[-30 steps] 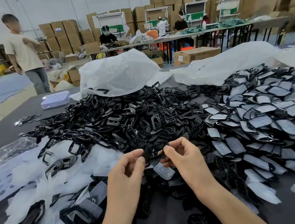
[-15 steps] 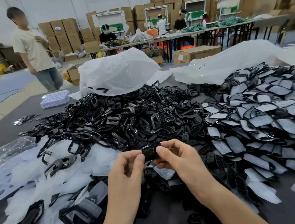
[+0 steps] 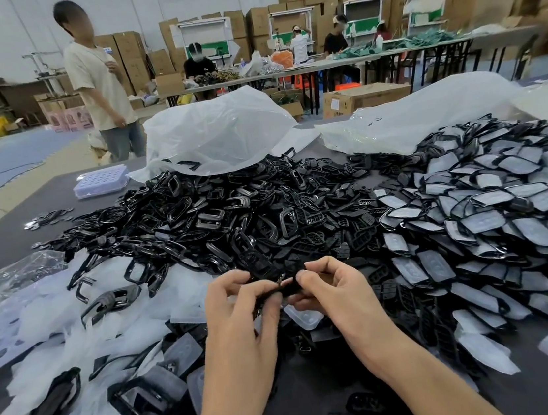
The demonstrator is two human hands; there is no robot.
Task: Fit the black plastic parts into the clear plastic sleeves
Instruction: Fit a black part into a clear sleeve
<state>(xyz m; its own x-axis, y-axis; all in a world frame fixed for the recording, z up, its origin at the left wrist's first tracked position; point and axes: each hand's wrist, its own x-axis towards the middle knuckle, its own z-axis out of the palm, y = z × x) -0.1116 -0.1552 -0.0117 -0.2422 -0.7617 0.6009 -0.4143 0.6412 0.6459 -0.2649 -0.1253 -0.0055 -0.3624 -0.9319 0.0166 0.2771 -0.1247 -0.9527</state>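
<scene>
My left hand (image 3: 241, 318) and my right hand (image 3: 335, 293) meet over the near middle of the table, both pinching one small black plastic part (image 3: 283, 280) between thumbs and fingers. A clear plastic sleeve (image 3: 303, 317) lies just below my hands. Behind them spreads a large heap of loose black parts (image 3: 219, 221). To the right lies a pile of sleeved parts (image 3: 491, 215). My fingers hide most of the held part.
White plastic bags (image 3: 222, 134) sit at the table's far side, with a small lidded box (image 3: 102, 180) at far left. Loose clear sleeves and black frames (image 3: 111, 299) cover the near left. A person (image 3: 98, 84) stands beyond the table's left corner.
My hands lifted the black part slightly and shifted their pinch on it. The standing person walked nearer, toward the table's left corner.
</scene>
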